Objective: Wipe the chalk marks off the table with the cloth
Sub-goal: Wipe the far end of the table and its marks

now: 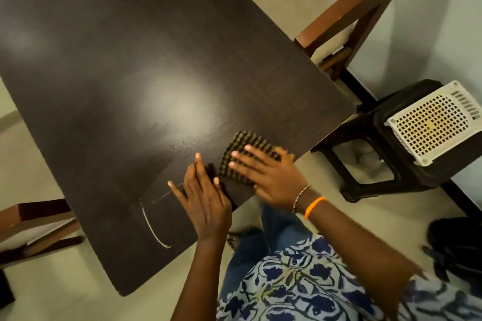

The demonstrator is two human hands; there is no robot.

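Observation:
A dark checked cloth lies flat on the dark brown table near its front right corner. My right hand presses on the cloth with straight, spread fingers. My left hand rests flat on the table just left of the cloth, fingers straight, its thumb touching the cloth's edge. A white chalk mark curves along the table near the front edge, left of my left hand, and a fainter chalk line runs from it toward my fingers.
A wooden chair stands beyond the table's right edge. A dark plastic stool carrying a white perforated basket sits on the floor at right. Another wooden chair is at the left.

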